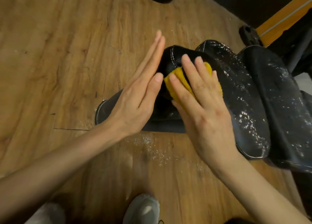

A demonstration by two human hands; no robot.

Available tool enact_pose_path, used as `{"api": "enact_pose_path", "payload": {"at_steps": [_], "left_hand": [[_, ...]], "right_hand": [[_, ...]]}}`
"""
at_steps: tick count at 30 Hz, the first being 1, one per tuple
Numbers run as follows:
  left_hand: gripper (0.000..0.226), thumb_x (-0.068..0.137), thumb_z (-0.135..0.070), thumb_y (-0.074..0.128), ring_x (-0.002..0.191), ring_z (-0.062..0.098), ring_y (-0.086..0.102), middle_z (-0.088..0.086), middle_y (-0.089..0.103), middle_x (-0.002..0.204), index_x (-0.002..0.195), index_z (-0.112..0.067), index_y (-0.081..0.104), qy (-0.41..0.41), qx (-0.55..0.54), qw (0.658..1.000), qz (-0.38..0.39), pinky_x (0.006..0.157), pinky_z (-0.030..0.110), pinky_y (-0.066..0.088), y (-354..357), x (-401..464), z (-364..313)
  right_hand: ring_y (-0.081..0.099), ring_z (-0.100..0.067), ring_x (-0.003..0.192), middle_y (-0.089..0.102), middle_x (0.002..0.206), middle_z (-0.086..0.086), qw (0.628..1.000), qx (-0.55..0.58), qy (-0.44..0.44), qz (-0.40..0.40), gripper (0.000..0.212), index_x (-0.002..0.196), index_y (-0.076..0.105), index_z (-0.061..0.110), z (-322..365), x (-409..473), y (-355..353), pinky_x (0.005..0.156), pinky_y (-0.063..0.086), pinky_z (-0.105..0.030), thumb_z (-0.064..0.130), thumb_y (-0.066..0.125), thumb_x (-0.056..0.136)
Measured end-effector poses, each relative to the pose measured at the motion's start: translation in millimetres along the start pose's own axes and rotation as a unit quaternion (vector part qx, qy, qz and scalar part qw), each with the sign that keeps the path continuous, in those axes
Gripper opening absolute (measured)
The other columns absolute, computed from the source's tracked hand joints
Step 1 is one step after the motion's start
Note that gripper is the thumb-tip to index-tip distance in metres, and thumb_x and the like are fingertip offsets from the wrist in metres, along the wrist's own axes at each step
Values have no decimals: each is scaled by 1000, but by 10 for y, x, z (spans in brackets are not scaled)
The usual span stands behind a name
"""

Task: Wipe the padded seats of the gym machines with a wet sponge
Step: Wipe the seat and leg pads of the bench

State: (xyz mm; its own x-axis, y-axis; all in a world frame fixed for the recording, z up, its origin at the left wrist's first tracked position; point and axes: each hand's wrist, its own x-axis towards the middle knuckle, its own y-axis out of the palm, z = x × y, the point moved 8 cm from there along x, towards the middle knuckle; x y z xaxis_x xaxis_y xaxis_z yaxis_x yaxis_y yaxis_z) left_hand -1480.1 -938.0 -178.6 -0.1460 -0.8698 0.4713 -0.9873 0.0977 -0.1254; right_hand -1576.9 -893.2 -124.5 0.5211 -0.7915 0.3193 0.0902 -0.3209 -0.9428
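1. One yellow sponge [179, 82] lies on the black seat pad [236, 82] under the right hand [202, 109], whose spread fingers press it flat.
2. Left hand [135, 95]: fingers straight, holding nothing, beside the pad.
3. Two grey shoes [143, 208] below.

My left hand [135, 95] sits mid-frame, fingers straight and pressed together, pointing to the upper right, thumb laid alongside; it holds nothing. Left forearm runs in bare from the lower left edge. My right hand [200, 105] is right of center, palm down, fingers spread and nearly straight, pressing flat on the yellow sponge [175, 87], fingertips pointing up-frame. Right forearm comes in bare from the lower right corner. The hands are close, thumbs nearly meeting. My two grey shoes show at the bottom edge.
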Motion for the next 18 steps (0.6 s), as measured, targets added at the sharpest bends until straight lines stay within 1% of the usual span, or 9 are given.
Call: {"api": "enact_pose_path", "payload": {"at_steps": [2,4,5,7,8,11,14,16,18], "left_hand": [[52,105,-5,27,153,20,5,18,4,163,152,7,10,19,27,999,24,124,34,9,55,57,-26],[52,105,-4,29,153,22,3,19,3,163,152,7,8,32,44,998,41,124,36,7,101,84,-23],[53,104,-3,29,153,23,2,20,1,163,151,8,7,35,50,997,44,124,37,7,117,94,-19],[53,104,-1,29,153,27,2,24,0,162,150,11,5,42,57,996,44,125,40,6,141,114,-18],[54,104,0,28,152,30,2,27,1,161,150,12,4,46,58,996,44,125,41,6,153,121,-26],[53,103,2,28,151,35,4,31,2,159,148,16,5,53,68,996,35,125,42,7,156,132,-14],[53,103,2,28,151,37,4,32,3,159,147,18,5,60,81,994,33,124,46,8,164,128,-27],[52,103,2,27,151,38,4,32,3,159,147,18,5,60,81,994,33,124,49,9,172,112,-38],[52,103,1,28,151,36,5,30,5,159,148,17,6,59,93,993,30,124,46,8,151,106,-24]], "right_hand": [[14,-31,149,22,159,-8,994,-104,33,22,52,149,35,16,-87,-259,69,119,14,-56,6,49,100],[13,-31,149,20,160,-7,984,-163,52,58,54,150,33,15,-231,-562,61,120,11,-54,2,39,98],[13,-31,149,21,160,-7,982,-168,58,65,52,149,33,14,-277,-655,47,121,10,-52,1,33,99],[17,-30,147,22,158,-8,985,-152,62,44,45,147,37,9,-260,-602,74,121,10,-51,5,22,105],[19,-30,147,23,157,-9,988,-136,63,27,43,146,39,6,-203,-487,117,120,10,-52,7,22,106],[22,-25,144,23,153,-9,992,-112,53,-17,39,141,43,-1,-13,-265,222,120,12,-52,2,40,103],[23,-24,146,27,156,-8,984,-173,34,34,44,144,39,1,-125,-535,203,121,15,-47,0,42,100],[24,-26,146,30,156,-8,985,-155,44,65,45,144,41,3,-245,-803,81,121,14,-46,0,42,99],[26,-27,145,34,154,-8,991,-107,51,57,42,142,45,4,-289,-865,5,121,14,-45,0,41,100]]}}
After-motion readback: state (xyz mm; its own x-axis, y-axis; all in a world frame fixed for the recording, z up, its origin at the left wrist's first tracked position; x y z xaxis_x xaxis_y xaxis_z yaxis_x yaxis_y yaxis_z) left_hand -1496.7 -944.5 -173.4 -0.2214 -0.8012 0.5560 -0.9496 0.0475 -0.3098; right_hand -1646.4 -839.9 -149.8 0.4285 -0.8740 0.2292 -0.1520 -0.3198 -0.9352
